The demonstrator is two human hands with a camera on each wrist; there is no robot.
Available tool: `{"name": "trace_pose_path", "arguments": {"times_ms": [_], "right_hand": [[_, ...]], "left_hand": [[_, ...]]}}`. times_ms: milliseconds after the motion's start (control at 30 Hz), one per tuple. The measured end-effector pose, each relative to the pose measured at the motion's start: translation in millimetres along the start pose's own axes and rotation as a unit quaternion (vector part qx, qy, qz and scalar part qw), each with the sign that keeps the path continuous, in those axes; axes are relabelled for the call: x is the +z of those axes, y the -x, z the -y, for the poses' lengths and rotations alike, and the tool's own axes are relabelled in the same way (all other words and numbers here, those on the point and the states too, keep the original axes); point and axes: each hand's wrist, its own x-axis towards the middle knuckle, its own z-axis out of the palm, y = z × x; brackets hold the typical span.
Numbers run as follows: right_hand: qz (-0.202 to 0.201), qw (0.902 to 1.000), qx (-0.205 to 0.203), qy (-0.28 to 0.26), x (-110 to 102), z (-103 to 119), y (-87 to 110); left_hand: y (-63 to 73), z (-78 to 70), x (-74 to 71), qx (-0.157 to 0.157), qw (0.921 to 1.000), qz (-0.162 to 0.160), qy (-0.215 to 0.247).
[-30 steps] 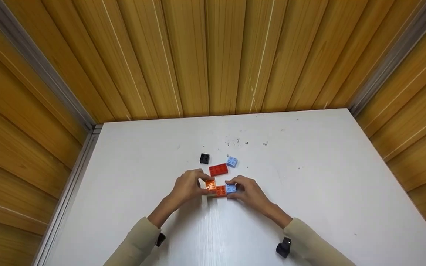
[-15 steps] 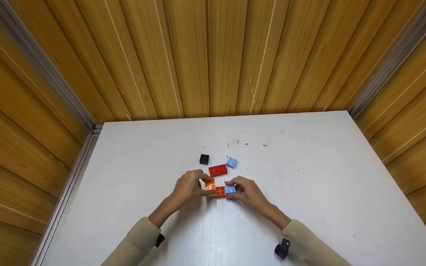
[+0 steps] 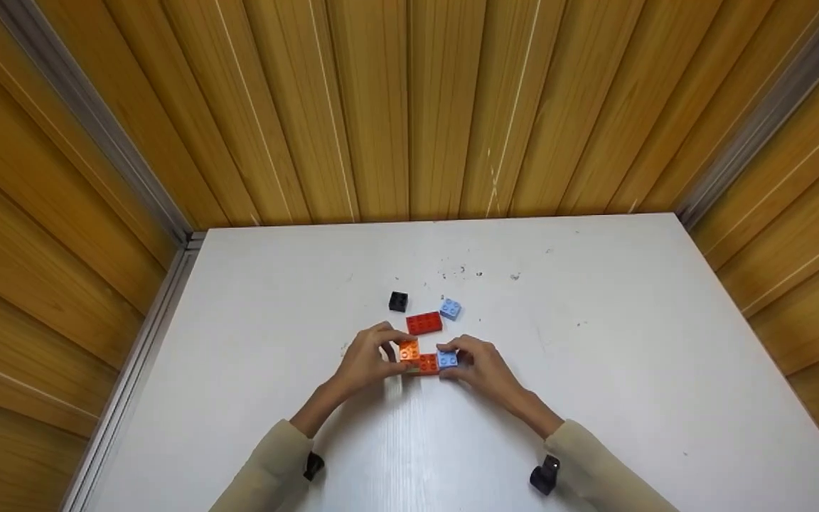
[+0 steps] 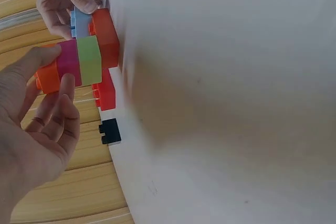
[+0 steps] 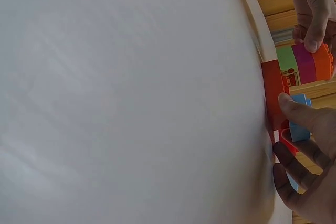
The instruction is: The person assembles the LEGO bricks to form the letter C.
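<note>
My left hand [image 3: 369, 359] pinches a stack of toy building bricks: an orange brick [image 3: 409, 352] on top, a magenta brick [image 4: 68, 64] in the middle and a light green brick [image 4: 89, 61] at the bottom. The green brick, with a printed picture seen in the right wrist view, stands at the left end of a long orange-red brick [image 4: 106, 38]. On that brick's right end sits a light blue brick [image 5: 300, 119], gripped between thumb and finger of my right hand [image 3: 484, 370]. Orange-red studs show between the stack and the blue brick.
Just beyond the hands lies a long red brick [image 3: 424, 323]. Behind it are a small black brick [image 3: 398, 301] and another light blue brick [image 3: 451, 308]. The white table [image 3: 594, 341] meets wood-patterned walls [image 3: 438, 107] at the back.
The head view has shifted slightly, moving the whole scene a little in the picture. Both hands keep their hold on the same bricks.
</note>
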Motion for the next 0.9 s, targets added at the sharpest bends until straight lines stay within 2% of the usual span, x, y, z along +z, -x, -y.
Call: {"name": "trace_pose_path", "arguments": {"times_ms": [67,200,267,333,400,467,567,667,767,900], "right_hand": [[-0.001,1.0,0.002,0.001,0,0,-0.1],[0.002,1.0,0.006,-0.004,1,0,-0.5],[0.005,0.9999,0.009,-0.006,2,1,-0.5],[0.006,0.9999,0.012,-0.007,2,2,-0.4],[0.005,0.9999,0.011,-0.004,3,2,-0.2],[0.004,0.9999,0.011,-0.003,3,2,0.5],[0.003,0.9999,0.01,0.0,3,2,1.9],[0.002,1.0,0.008,-0.001,3,2,2.6],[0.0,1.0,0.003,0.002,3,2,2.3],[-0.001,1.0,0.002,0.001,3,2,0.9]], "left_hand": [[-0.6,1.6,-1.6,0.004,0.9999,0.01,0.0],[-3.3,4.0,-12.2,0.006,0.9987,0.051,-0.003],[-5.6,8.0,-17.8,0.007,0.9973,0.07,0.021],[-8.7,13.6,-21.9,0.01,0.9958,0.075,0.052],[-12.2,21.0,-23.3,0.006,0.9951,0.06,0.079],[-16.6,28.8,-23.3,-0.003,0.9956,0.03,0.089],[-24.1,40.4,-21.2,-0.027,0.997,-0.025,0.068],[-32.3,49.2,-17.8,-0.051,0.9962,-0.061,0.034],[-40.5,54.9,-12.9,-0.07,0.994,-0.084,0.011],[-50.6,58.6,-5.2,-0.088,0.9914,-0.096,-0.013]]}}
